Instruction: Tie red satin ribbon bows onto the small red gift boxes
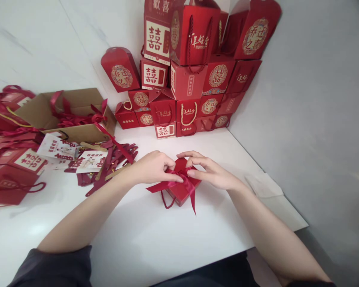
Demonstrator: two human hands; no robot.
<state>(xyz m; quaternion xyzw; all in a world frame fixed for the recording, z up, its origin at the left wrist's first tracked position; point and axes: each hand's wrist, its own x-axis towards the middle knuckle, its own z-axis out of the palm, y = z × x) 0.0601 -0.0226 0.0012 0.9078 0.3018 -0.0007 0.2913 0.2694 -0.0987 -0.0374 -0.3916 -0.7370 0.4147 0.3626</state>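
A small red gift box (182,192) lies on the white table (155,239) in front of me, with a dark red ribbon (171,184) across its top and a cord handle at its near left corner. My left hand (153,167) is closed, pinching the ribbon at the box's left side. From the right, my right hand (208,170) pinches the ribbon with thumb and forefinger over the box's middle. Two ribbon tails hang off the box toward me.
A stack of red gift boxes and bags (191,67) stands at the back by the wall. A cardboard box (74,115) with red ribbons sits at left, with loose tags, ribbons and flat red bags (14,171) beside it. The table's right edge (287,203) is close.
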